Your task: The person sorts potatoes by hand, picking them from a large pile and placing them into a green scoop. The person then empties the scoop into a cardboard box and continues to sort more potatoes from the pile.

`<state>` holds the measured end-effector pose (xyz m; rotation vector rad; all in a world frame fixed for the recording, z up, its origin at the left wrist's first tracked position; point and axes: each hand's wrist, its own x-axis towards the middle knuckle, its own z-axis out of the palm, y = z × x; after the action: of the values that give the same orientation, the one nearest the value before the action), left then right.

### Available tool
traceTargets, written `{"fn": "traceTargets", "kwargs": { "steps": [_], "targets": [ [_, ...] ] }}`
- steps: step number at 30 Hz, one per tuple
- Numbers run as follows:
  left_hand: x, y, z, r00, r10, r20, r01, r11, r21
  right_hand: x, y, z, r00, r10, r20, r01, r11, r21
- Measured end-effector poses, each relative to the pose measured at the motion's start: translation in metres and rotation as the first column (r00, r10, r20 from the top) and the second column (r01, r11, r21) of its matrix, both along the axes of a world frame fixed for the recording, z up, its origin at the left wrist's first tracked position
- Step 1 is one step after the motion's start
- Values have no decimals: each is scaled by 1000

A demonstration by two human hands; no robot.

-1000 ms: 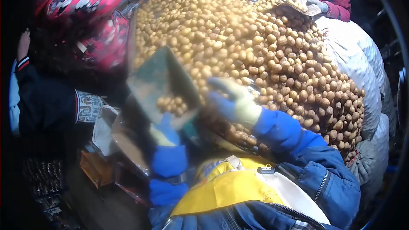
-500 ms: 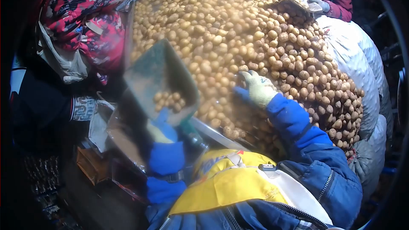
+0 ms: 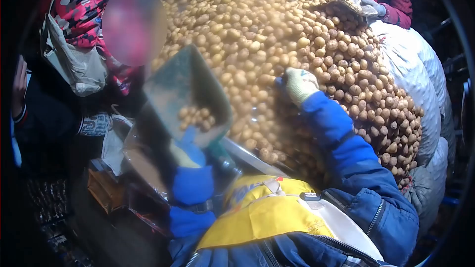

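Note:
A big heap of potatoes (image 3: 237, 49) spreads across the work surface in front of me. My left hand (image 3: 188, 151), in a blue and cream glove, is at the lower end of a green scoop (image 3: 180, 76), its fingers closed on the scoop's edge. Several small potatoes (image 3: 197, 117) lie inside the scoop beside the fingers. My right hand (image 3: 299, 85), in a cream glove with blue fingertips, is over the middle of the heap with its fingers curled in. Whatever those fingers hold, if anything, is hidden.
A co-worker in pink camouflage clothing (image 3: 81, 0) stands at the upper left. Across the heap, another person's gloved hand (image 3: 373, 7) holds a scoop (image 3: 349, 1). White sacks (image 3: 410, 64) line the right side. A brown box (image 3: 105, 190) sits at the lower left.
My right hand has moved slightly up, and its fingers have curled in. The left hand and green scoop have barely moved. At the far left, a person's hand has come into view.

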<state>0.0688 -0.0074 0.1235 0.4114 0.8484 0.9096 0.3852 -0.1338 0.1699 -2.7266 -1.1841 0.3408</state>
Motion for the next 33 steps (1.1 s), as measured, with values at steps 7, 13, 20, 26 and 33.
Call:
{"fn": "traceTargets", "kwargs": {
  "steps": [7,13,20,26,33],
  "targets": [
    [-9,1,-13,984,32,-173,-20,997,69,-3,10,11,1000,-26,0,26,990,-139],
    [2,-6,20,998,13,60,-10,999,-40,-16,-9,1,886,-47,-460,177,954,243],
    [-9,9,-36,992,-19,122,16,1000,26,-85,18,59,775,396,-492,-33,803,595],
    [-5,0,1,992,-1,123,14,994,-104,-58,-23,9,933,358,-45,-306,851,426],
    [9,-8,35,1000,-7,29,6,999,36,-75,-11,-7,867,479,137,-494,862,111]
  ]
}}
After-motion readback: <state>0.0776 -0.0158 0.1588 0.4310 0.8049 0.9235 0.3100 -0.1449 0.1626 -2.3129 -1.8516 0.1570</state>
